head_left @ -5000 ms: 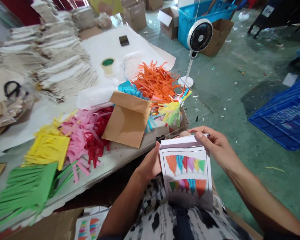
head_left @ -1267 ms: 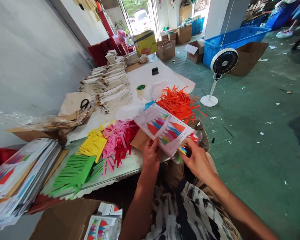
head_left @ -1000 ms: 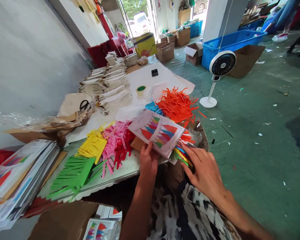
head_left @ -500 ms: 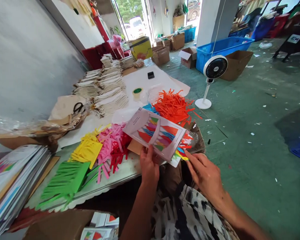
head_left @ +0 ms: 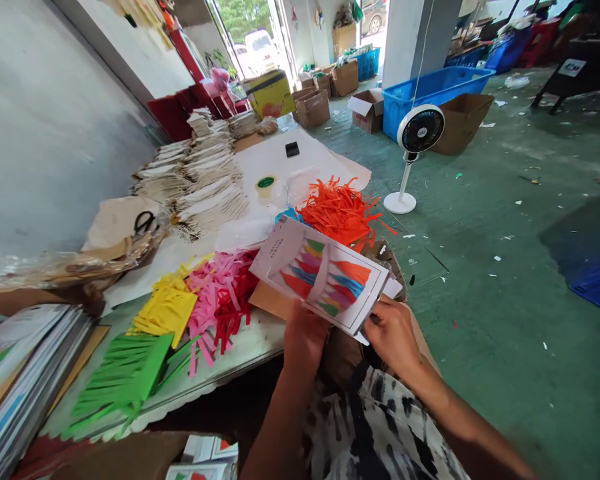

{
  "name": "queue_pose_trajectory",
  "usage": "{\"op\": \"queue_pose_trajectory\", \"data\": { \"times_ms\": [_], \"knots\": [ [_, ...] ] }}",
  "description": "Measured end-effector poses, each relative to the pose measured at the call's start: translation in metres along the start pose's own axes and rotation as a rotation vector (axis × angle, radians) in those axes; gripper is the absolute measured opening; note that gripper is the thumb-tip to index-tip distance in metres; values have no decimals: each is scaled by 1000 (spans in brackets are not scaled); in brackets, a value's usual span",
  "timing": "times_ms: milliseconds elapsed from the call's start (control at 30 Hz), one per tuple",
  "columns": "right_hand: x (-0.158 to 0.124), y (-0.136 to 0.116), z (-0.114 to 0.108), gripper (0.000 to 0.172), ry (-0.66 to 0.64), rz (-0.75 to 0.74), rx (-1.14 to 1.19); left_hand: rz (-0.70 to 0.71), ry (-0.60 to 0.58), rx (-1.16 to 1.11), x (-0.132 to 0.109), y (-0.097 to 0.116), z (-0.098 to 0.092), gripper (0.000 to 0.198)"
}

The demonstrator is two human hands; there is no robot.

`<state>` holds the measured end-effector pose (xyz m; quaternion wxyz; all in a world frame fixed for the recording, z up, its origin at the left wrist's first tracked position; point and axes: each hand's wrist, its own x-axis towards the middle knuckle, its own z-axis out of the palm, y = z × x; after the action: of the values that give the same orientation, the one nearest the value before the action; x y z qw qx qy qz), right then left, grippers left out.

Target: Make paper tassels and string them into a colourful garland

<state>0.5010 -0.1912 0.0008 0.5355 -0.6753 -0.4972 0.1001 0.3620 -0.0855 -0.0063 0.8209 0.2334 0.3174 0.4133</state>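
Observation:
A flat tassel bunting packet (head_left: 325,273), with a printed picture of coloured tassels on its front, is held tilted over the table's near edge. My left hand (head_left: 305,337), somewhat blurred, grips its lower edge, with the fingertips hidden beneath. At the packet's right end my right hand (head_left: 393,333) is closed on the corner, thumb near the front face. A white flap sticks out by that end. Just behind the packet lies a heap of orange paper tassels (head_left: 337,210). Pink tassels (head_left: 213,287) and dark red tassels (head_left: 233,310) lie to its left.
Yellow tassels (head_left: 167,303) and green tassels (head_left: 123,370) lie on the table's left part. Farther back are stacked white bundles (head_left: 207,180), a tape roll (head_left: 265,187) and scissors (head_left: 144,221). A white fan (head_left: 420,130) stands on the floor at right, near a blue crate (head_left: 437,93).
Coloured strips that showed at the packet's right end beside my right hand are out of sight now. My right hand has moved in onto the packet's corner. The view has shifted slightly.

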Motion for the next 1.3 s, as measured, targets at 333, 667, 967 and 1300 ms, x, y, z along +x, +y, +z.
{"op": "queue_pose_trajectory", "data": {
  "times_ms": [333, 667, 967, 1300],
  "knots": [
    [-24, 10, -18, 45, -418, 391, 772, 16, 141, -42, 16, 1, -1, 52],
    [-21, -10, 4, 87, -74, 485, 904, -26, 85, -14, 7, -19, 10, 53],
    [-48, -12, -52, 60, 114, 457, 520, 26, 142, -184, 31, 9, 11, 38],
    [-38, -3, 11, 46, 410, 529, 877, -112, -157, 106, -33, -53, 50, 44]
  ]
}}
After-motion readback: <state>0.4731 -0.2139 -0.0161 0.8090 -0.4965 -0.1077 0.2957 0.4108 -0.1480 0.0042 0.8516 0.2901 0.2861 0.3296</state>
